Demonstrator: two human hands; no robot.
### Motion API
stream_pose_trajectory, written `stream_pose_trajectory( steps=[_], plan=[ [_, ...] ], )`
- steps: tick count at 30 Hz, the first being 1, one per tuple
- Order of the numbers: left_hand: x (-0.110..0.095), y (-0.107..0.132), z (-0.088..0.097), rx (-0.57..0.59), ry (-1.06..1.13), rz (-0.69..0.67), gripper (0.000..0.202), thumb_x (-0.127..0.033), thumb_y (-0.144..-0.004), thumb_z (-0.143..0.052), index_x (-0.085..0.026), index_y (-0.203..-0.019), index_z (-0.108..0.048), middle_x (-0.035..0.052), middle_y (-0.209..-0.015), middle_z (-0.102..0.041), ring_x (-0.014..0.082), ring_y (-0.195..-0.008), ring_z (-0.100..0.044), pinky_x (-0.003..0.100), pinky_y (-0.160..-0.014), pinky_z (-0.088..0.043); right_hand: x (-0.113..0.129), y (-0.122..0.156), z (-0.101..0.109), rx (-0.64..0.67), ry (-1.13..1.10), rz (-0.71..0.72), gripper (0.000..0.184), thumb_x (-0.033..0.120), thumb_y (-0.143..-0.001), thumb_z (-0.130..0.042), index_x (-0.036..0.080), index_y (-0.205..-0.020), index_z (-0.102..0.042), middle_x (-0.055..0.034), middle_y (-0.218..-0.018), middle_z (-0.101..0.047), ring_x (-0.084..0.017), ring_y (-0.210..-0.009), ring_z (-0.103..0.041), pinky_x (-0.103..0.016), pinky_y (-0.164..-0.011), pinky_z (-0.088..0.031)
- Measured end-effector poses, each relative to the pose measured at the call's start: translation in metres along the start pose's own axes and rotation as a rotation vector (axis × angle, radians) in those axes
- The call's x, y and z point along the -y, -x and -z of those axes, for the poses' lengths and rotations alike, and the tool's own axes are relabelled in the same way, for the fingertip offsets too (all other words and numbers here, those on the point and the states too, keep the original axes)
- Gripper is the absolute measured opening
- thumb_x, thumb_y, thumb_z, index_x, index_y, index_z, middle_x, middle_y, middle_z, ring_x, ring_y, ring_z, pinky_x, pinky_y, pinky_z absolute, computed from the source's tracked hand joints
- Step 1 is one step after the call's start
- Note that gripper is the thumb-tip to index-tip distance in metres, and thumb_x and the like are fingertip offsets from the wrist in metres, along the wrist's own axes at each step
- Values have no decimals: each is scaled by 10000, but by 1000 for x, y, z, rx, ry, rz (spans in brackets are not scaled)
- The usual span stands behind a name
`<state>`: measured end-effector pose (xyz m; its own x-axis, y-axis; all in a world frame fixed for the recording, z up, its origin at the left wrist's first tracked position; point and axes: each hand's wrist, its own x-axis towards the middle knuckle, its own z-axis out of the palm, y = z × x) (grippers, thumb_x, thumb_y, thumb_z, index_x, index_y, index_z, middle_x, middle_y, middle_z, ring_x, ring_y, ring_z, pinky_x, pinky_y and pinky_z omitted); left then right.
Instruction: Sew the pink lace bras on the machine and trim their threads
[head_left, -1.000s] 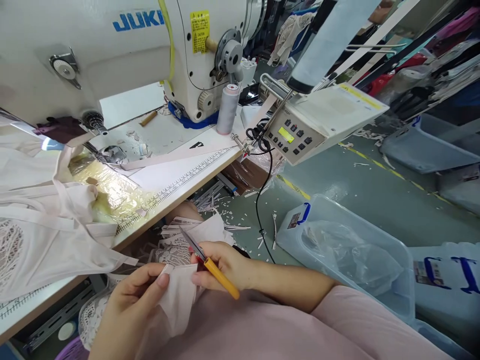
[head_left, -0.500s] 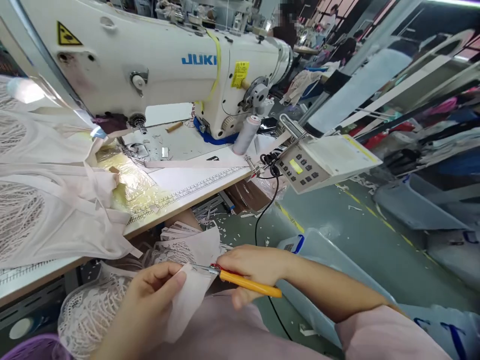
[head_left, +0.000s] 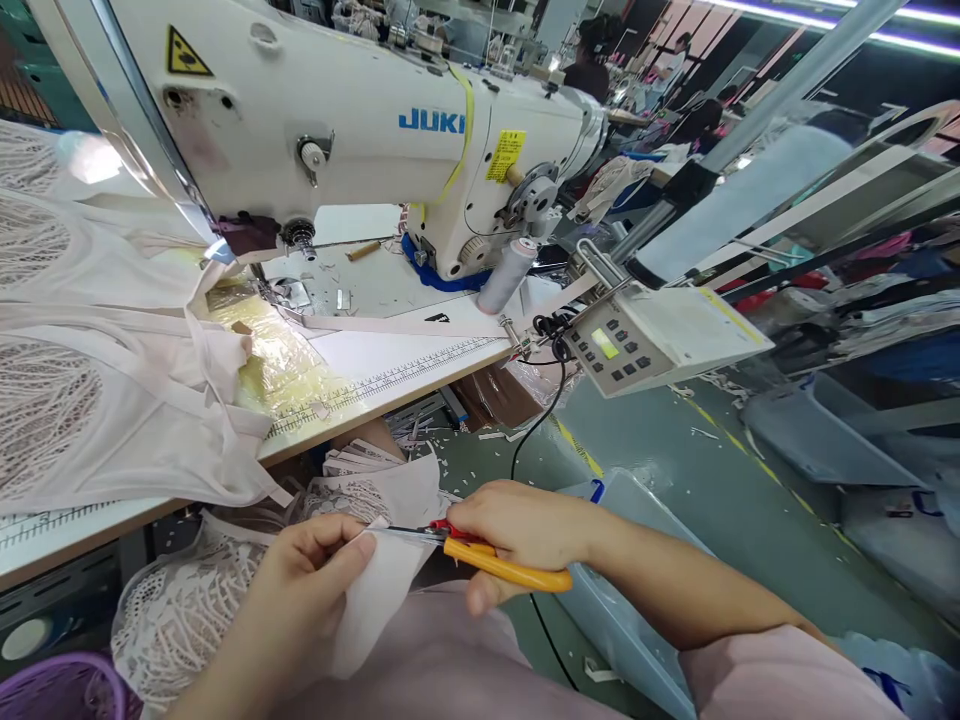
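Over my lap, my left hand (head_left: 311,575) pinches the edge of a pale pink fabric piece (head_left: 386,590) between thumb and fingertips. My right hand (head_left: 517,535) is closed round a pair of scissors (head_left: 510,567) with orange and red handles. Their blades point left and lie along the top edge of the fabric, close to my left fingertips. How far the blades are apart is hard to make out. Pale lace (head_left: 191,610) from the same kind of cloth hangs beside and below my left hand.
A white sewing machine (head_left: 360,120) stands on the table, with pale lace garments (head_left: 142,400) spread at left. A control box (head_left: 667,335) juts out at the table's right end. Below are a clear plastic bin (head_left: 637,610) and, lower left, a purple basket (head_left: 67,685).
The view has shifted slightly, so the machine sits further right. My hands keep nearly the same place on the fabric; the red and orange scissor handles look a little further apart.
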<state>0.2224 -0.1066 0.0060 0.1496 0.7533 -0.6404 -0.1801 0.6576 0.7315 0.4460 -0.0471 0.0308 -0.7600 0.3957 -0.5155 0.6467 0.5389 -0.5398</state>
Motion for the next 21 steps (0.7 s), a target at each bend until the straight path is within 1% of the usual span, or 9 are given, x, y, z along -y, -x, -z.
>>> stream_pose_trajectory(
  steps=[3,6,7,9,14,16,19,21],
  plan=[
    [4,0,3,20,-10,-23,466,-563,-494,-797,-153,-538,-580,-40,-462,-460,49,-419,-346,177,-434,-246,0,1,0,-10,-9,-16,457,605,-753,-615,198,-682,-419,35,-610,-418,-101,-510,-298,-217,-476,-225],
    [9,0,8,20,-24,-46,433,-558,-559,-771,-163,-574,-594,-47,-463,-440,51,-421,-338,177,-431,-242,3,0,-2,-10,-45,-40,359,438,-811,-620,193,-666,-401,44,-602,-394,-92,-507,-307,-215,-483,-222],
    [10,-1,9,17,-28,-54,422,-554,-576,-764,-167,-583,-596,-48,-463,-435,53,-422,-334,178,-428,-240,4,-1,-3,-16,-68,-50,348,405,-818,-620,192,-661,-394,46,-601,-390,-89,-508,-312,-214,-484,-222],
    [10,0,10,19,-39,-62,413,-549,-587,-758,-169,-578,-596,-44,-465,-436,58,-427,-335,182,-425,-242,6,-2,-7,-42,-124,-68,370,401,-810,-632,193,-646,-374,50,-592,-381,-85,-508,-315,-212,-482,-222],
    [5,4,7,-6,-70,-82,388,-534,-603,-745,-158,-610,-647,-18,-500,-494,73,-457,-372,188,-441,-264,-1,-5,-17,-139,-229,-70,435,478,-806,-599,199,-601,-337,59,-545,-336,-83,-492,-284,-212,-473,-227],
    [3,7,4,-30,-68,-106,372,-514,-600,-747,-153,-610,-656,-10,-521,-521,80,-474,-397,191,-457,-290,-4,-6,-21,-234,-246,-57,471,533,-771,-608,201,-595,-323,64,-542,-327,-81,-494,-266,-215,-471,-215],
    [-1,11,0,-91,-89,-158,331,-479,-576,-764,-165,-623,-672,-9,-538,-552,100,-499,-432,199,-471,-330,-3,-8,-24,-492,-312,-24,536,626,-709,-606,208,-600,-289,67,-556,-314,-82,-517,-249,-212,-473,-222],
    [-3,14,-3,-129,-130,-195,312,-475,-578,-759,-178,-637,-682,-5,-562,-582,116,-522,-457,202,-475,-352,3,-9,-24,-631,-387,29,555,670,-693,-581,211,-605,-283,63,-571,-318,-85,-530,-261,-208,-476,-251]
  ],
)
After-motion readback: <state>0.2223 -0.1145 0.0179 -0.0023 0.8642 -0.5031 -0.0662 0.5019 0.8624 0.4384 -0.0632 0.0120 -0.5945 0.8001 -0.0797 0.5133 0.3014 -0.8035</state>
